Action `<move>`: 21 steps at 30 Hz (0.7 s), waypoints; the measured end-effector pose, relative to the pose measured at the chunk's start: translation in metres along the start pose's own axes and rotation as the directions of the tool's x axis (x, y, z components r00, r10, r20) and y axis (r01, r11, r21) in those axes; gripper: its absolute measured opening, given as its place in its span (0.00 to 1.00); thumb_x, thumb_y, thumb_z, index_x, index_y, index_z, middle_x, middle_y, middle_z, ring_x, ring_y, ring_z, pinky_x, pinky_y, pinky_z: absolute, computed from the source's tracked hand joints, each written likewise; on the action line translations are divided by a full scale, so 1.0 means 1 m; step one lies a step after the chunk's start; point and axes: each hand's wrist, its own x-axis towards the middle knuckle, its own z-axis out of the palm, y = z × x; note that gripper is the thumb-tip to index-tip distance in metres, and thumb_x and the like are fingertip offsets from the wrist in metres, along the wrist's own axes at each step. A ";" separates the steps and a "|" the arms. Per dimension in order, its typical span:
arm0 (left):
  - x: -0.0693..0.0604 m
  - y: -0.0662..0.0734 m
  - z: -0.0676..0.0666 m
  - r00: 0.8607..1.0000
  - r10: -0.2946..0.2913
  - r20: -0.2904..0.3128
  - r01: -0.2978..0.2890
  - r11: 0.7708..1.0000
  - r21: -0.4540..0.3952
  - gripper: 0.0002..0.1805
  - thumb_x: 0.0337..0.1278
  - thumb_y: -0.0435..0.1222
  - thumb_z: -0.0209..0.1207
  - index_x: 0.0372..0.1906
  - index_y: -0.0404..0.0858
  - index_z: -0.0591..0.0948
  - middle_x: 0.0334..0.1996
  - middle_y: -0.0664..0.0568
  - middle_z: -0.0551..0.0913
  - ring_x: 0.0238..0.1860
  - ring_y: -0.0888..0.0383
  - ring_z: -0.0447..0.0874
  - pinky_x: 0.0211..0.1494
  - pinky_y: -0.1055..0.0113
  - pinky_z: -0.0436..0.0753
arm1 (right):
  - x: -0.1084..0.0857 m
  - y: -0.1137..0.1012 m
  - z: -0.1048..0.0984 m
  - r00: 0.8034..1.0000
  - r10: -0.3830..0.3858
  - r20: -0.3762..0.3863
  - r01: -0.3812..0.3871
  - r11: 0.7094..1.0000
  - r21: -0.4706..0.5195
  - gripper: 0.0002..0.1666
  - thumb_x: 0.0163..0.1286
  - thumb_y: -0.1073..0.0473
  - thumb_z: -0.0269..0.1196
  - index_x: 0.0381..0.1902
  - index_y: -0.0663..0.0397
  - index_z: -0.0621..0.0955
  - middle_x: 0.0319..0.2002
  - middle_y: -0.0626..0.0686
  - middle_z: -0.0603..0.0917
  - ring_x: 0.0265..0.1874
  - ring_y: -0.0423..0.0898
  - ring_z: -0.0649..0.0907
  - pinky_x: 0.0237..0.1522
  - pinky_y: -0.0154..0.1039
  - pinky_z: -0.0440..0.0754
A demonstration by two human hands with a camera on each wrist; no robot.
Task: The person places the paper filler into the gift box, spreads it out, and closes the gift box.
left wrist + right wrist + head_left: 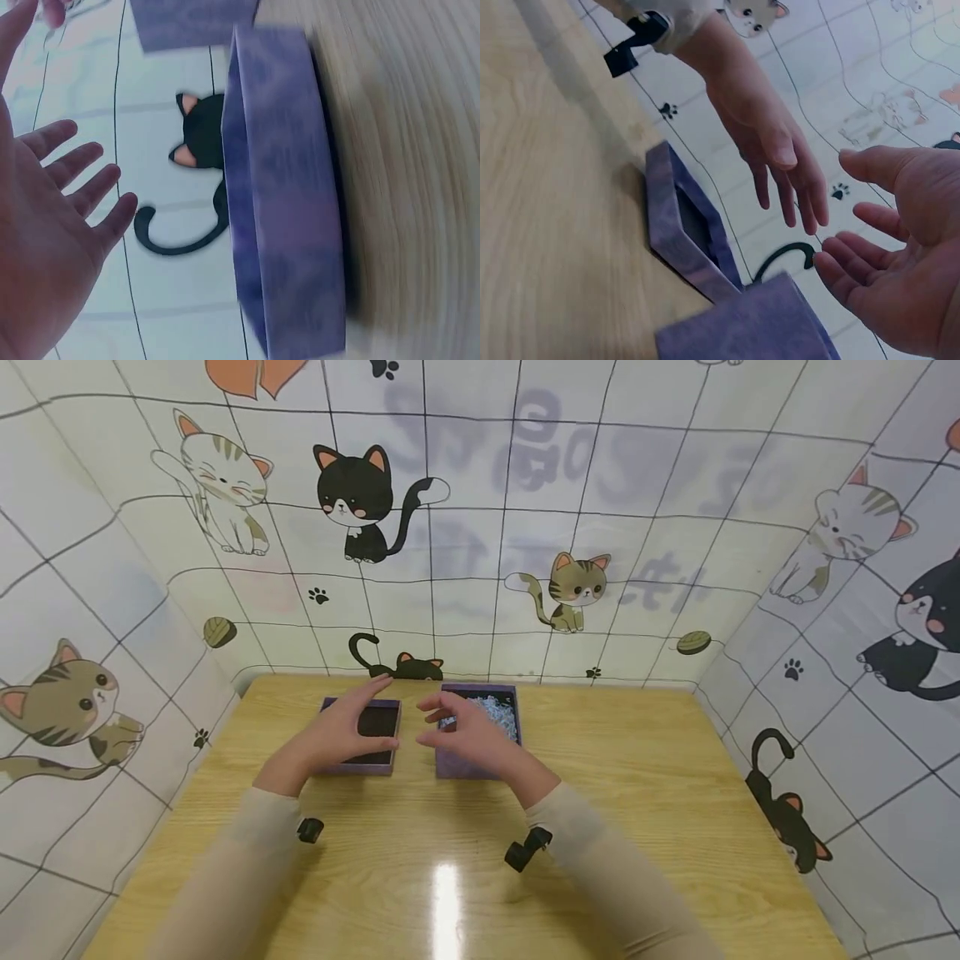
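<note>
Two purple boxes sit side by side near the table's far edge. The left one is a shallow, lid-like box [352,769] with a dark inside, also seen from the side in the left wrist view [292,187]. My left hand [333,735] hovers over it, fingers spread and holding nothing. To its right stands a deeper purple box [472,768] with pale blue shredded paper [501,714] inside. Above that box is my right hand [476,739], fingers loosely bent, thumb apart, with nothing in it. The two hands face each other without touching in the right wrist view.
The wooden table [450,835] spreads in front of the boxes and to both sides. A cat-patterned cloth wall [480,527] rises behind the table and along its left and right. A small black camera [311,830] is strapped at the left wrist, another [527,849] at the right.
</note>
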 end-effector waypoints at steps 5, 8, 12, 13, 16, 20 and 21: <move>-0.021 -0.021 -0.015 0.998 -0.057 -0.041 0.059 0.996 0.062 0.65 0.61 0.63 0.76 0.93 0.49 0.52 0.90 0.45 0.52 0.87 0.35 0.52 0.80 0.27 0.62 | 0.006 -0.007 0.033 0.997 0.072 0.003 -0.072 0.995 0.063 0.38 0.78 0.51 0.74 0.79 0.50 0.75 0.76 0.51 0.77 0.74 0.57 0.79 0.70 0.53 0.81; -0.034 -0.030 -0.022 0.994 -0.095 -0.061 0.098 0.993 0.060 0.66 0.60 0.64 0.77 0.93 0.48 0.52 0.90 0.42 0.52 0.87 0.32 0.51 0.79 0.25 0.61 | 0.009 -0.009 0.053 0.995 0.101 0.020 -0.102 0.993 0.066 0.44 0.77 0.50 0.76 0.84 0.47 0.70 0.82 0.52 0.70 0.79 0.59 0.74 0.73 0.55 0.79; -0.049 -0.045 -0.026 0.987 -0.140 -0.076 0.143 0.989 0.040 0.67 0.61 0.63 0.77 0.93 0.44 0.50 0.90 0.37 0.51 0.87 0.29 0.49 0.79 0.23 0.58 | 0.016 -0.005 0.077 0.993 0.118 0.008 -0.118 0.993 0.018 0.51 0.76 0.49 0.76 0.88 0.49 0.64 0.85 0.54 0.66 0.81 0.57 0.71 0.75 0.54 0.77; -0.052 -0.050 -0.026 0.985 -0.151 -0.078 0.154 0.987 0.033 0.67 0.61 0.61 0.78 0.93 0.44 0.50 0.89 0.36 0.51 0.87 0.29 0.49 0.79 0.22 0.57 | 0.018 -0.003 0.082 0.992 0.124 -0.003 -0.124 0.992 -0.002 0.52 0.76 0.48 0.76 0.88 0.50 0.63 0.85 0.55 0.66 0.81 0.56 0.71 0.75 0.54 0.76; -0.061 -0.063 -0.024 0.982 -0.173 -0.076 0.174 0.985 0.005 0.66 0.62 0.56 0.79 0.92 0.42 0.50 0.89 0.34 0.49 0.86 0.27 0.47 0.78 0.21 0.56 | 0.024 0.007 0.095 0.986 0.158 -0.050 -0.161 0.984 -0.073 0.56 0.74 0.45 0.77 0.89 0.53 0.61 0.84 0.58 0.66 0.80 0.55 0.71 0.75 0.55 0.76; -0.067 -0.081 -0.017 0.980 -0.183 -0.074 0.182 0.983 -0.021 0.65 0.62 0.54 0.80 0.92 0.40 0.51 0.89 0.32 0.49 0.86 0.26 0.46 0.78 0.21 0.55 | 0.031 0.020 0.106 0.977 0.190 -0.100 -0.201 0.973 -0.113 0.62 0.72 0.44 0.78 0.90 0.57 0.57 0.85 0.61 0.64 0.81 0.56 0.69 0.78 0.55 0.72; -0.068 -0.085 -0.015 0.980 -0.186 -0.073 0.184 0.983 -0.024 0.66 0.62 0.55 0.80 0.92 0.39 0.51 0.89 0.32 0.49 0.86 0.26 0.46 0.79 0.21 0.55 | 0.033 0.025 0.109 0.975 0.189 -0.113 -0.201 0.974 -0.108 0.62 0.72 0.45 0.79 0.90 0.59 0.57 0.84 0.62 0.64 0.82 0.57 0.69 0.79 0.55 0.71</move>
